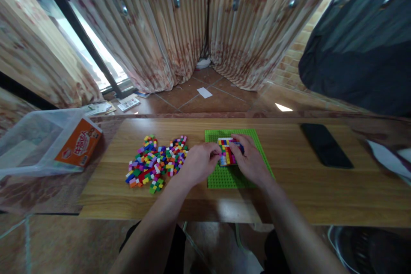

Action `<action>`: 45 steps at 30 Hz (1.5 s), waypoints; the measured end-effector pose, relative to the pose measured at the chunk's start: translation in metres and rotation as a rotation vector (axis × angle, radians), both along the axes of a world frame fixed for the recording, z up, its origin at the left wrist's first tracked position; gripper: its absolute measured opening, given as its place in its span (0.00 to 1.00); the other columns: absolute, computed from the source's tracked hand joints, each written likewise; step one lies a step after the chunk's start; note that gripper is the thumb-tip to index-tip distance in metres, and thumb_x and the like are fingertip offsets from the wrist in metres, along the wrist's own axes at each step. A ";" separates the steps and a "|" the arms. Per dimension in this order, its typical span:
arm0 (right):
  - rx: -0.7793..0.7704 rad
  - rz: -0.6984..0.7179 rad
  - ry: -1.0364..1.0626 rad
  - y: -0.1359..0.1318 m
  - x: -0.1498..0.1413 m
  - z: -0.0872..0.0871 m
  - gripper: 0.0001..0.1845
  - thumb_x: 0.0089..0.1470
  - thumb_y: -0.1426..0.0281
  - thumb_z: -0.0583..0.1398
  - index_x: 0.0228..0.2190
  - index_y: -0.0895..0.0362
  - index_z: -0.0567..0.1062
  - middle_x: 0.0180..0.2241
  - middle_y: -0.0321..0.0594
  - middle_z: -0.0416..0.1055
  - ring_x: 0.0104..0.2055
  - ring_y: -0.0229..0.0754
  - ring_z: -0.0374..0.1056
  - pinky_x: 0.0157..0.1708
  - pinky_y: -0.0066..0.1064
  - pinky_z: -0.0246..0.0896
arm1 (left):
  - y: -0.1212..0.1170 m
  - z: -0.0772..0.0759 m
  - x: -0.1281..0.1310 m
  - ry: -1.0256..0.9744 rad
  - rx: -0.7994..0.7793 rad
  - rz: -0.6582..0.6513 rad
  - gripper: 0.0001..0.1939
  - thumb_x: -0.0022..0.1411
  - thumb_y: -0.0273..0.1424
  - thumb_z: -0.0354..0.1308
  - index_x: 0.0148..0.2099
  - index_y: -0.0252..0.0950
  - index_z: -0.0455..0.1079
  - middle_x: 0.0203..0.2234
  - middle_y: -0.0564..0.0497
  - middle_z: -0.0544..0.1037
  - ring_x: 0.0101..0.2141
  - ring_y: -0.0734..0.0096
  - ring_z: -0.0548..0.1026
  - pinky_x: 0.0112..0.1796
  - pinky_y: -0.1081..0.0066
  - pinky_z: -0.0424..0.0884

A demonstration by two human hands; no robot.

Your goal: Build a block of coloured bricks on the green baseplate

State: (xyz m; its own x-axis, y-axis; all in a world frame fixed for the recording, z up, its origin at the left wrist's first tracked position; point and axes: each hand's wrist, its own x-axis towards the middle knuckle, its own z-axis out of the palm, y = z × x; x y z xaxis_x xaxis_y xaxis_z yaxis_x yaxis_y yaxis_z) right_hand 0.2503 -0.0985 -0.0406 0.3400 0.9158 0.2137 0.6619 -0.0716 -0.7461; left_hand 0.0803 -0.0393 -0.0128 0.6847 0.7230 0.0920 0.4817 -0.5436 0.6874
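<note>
A small block of multicoloured toy bricks [226, 154] stands over the green studded baseplate [221, 179]. My right hand [252, 158] grips its right side, the thumb on top and the fingers round the far edge. At the block's left edge is my left hand [201, 162], its thumb and fingertips pinched together. What the pinch holds, if anything, is too small to make out. Left of that hand lies a loose pile of mixed toy bricks [150, 165]. My right hand hides part of the block, and I cannot tell whether the block is attached to the baseplate.
On the wooden table [289, 197], a black phone [326, 145] lies to the right. A clear plastic bin [41, 137] with an orange label stands beyond the table's left end. White paper [390, 158] is at the far right. Curtains [180, 30] hang behind.
</note>
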 end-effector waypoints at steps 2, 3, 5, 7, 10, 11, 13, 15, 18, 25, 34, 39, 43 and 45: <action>0.001 0.000 0.003 0.000 0.000 0.000 0.23 0.60 0.57 0.51 0.50 0.56 0.73 0.52 0.51 0.67 0.55 0.50 0.64 0.59 0.48 0.57 | 0.000 -0.001 0.001 -0.005 0.010 0.013 0.07 0.61 0.26 0.54 0.35 0.37 0.74 0.31 0.52 0.80 0.33 0.70 0.76 0.35 0.73 0.69; 0.002 0.000 0.004 0.000 0.000 0.000 0.23 0.60 0.57 0.51 0.50 0.55 0.73 0.52 0.50 0.67 0.56 0.50 0.64 0.59 0.48 0.57 | 0.000 -0.001 0.002 -0.005 0.016 0.019 0.07 0.61 0.26 0.54 0.35 0.37 0.74 0.31 0.52 0.80 0.33 0.70 0.76 0.36 0.73 0.69; 0.003 0.003 0.005 0.000 0.000 0.000 0.23 0.60 0.57 0.51 0.50 0.55 0.73 0.52 0.50 0.67 0.56 0.50 0.64 0.59 0.48 0.57 | 0.000 -0.002 0.003 -0.001 0.023 0.030 0.07 0.61 0.26 0.54 0.35 0.38 0.73 0.31 0.52 0.80 0.33 0.70 0.76 0.36 0.73 0.69; -0.001 0.002 0.004 0.000 -0.001 0.000 0.23 0.60 0.57 0.51 0.49 0.56 0.73 0.52 0.50 0.67 0.56 0.51 0.64 0.59 0.48 0.57 | -0.001 -0.002 0.003 -0.004 0.024 0.039 0.06 0.61 0.26 0.54 0.35 0.37 0.73 0.30 0.52 0.80 0.32 0.70 0.77 0.36 0.73 0.69; -0.006 0.001 0.000 -0.002 -0.001 0.000 0.23 0.59 0.57 0.52 0.50 0.55 0.72 0.52 0.50 0.67 0.56 0.51 0.64 0.59 0.49 0.57 | -0.003 -0.004 0.005 -0.024 0.012 0.062 0.06 0.61 0.26 0.55 0.34 0.38 0.72 0.29 0.52 0.79 0.31 0.70 0.77 0.35 0.73 0.69; -0.008 0.005 -0.003 -0.002 -0.002 0.000 0.24 0.58 0.57 0.53 0.50 0.55 0.72 0.53 0.50 0.66 0.56 0.52 0.64 0.59 0.49 0.57 | -0.004 -0.004 0.005 -0.032 0.006 0.073 0.05 0.60 0.27 0.55 0.34 0.38 0.72 0.28 0.53 0.79 0.31 0.70 0.77 0.34 0.73 0.69; -0.016 0.017 -0.014 -0.003 -0.002 0.000 0.26 0.55 0.56 0.56 0.52 0.55 0.71 0.54 0.50 0.65 0.57 0.53 0.62 0.59 0.50 0.56 | -0.005 -0.006 0.006 -0.044 0.001 0.092 0.04 0.60 0.27 0.56 0.34 0.38 0.71 0.28 0.53 0.79 0.30 0.70 0.76 0.33 0.73 0.69; -0.032 0.022 -0.022 -0.003 -0.002 0.000 0.29 0.52 0.56 0.59 0.53 0.55 0.69 0.55 0.51 0.64 0.58 0.53 0.61 0.60 0.50 0.54 | -0.006 -0.007 0.007 -0.058 0.011 0.099 0.03 0.60 0.28 0.57 0.34 0.38 0.71 0.28 0.53 0.79 0.30 0.71 0.76 0.33 0.73 0.69; -0.062 0.016 -0.021 -0.003 -0.003 0.001 0.31 0.51 0.57 0.60 0.54 0.57 0.68 0.56 0.51 0.63 0.59 0.53 0.61 0.61 0.49 0.54 | -0.006 -0.008 0.008 -0.071 0.018 0.102 0.02 0.59 0.27 0.57 0.34 0.37 0.70 0.27 0.52 0.79 0.30 0.71 0.76 0.33 0.73 0.68; -0.053 -0.024 -0.043 -0.003 -0.007 0.000 0.30 0.50 0.58 0.60 0.53 0.57 0.69 0.56 0.52 0.63 0.59 0.54 0.61 0.60 0.50 0.54 | -0.005 -0.009 0.008 -0.085 -0.008 0.102 0.03 0.59 0.25 0.57 0.33 0.37 0.70 0.26 0.53 0.78 0.29 0.71 0.76 0.32 0.73 0.69; -0.050 -0.069 -0.019 0.001 -0.009 -0.003 0.29 0.47 0.60 0.61 0.51 0.55 0.70 0.54 0.49 0.64 0.57 0.53 0.63 0.60 0.49 0.55 | -0.005 -0.016 0.009 -0.165 -0.056 0.099 0.04 0.59 0.24 0.56 0.33 0.36 0.70 0.27 0.53 0.78 0.30 0.72 0.76 0.33 0.74 0.70; -0.043 -0.043 -0.008 -0.001 -0.007 -0.004 0.31 0.48 0.58 0.60 0.52 0.57 0.70 0.55 0.52 0.63 0.58 0.54 0.62 0.60 0.50 0.54 | -0.003 -0.014 0.008 -0.179 -0.089 0.094 0.02 0.58 0.25 0.57 0.33 0.36 0.70 0.27 0.53 0.78 0.30 0.72 0.76 0.33 0.74 0.70; 0.013 -0.004 0.050 -0.004 -0.001 -0.004 0.28 0.53 0.53 0.57 0.50 0.56 0.72 0.54 0.51 0.66 0.57 0.53 0.63 0.59 0.51 0.55 | 0.004 -0.003 -0.002 -0.194 -0.116 0.094 0.04 0.57 0.23 0.56 0.33 0.35 0.71 0.26 0.53 0.78 0.30 0.73 0.76 0.34 0.74 0.70; -0.002 -0.042 0.095 -0.005 0.002 -0.003 0.26 0.56 0.53 0.55 0.50 0.56 0.72 0.52 0.51 0.69 0.55 0.52 0.65 0.58 0.51 0.57 | 0.010 0.002 -0.009 -0.206 -0.099 0.133 0.05 0.58 0.23 0.55 0.32 0.34 0.71 0.25 0.53 0.77 0.29 0.74 0.75 0.33 0.75 0.69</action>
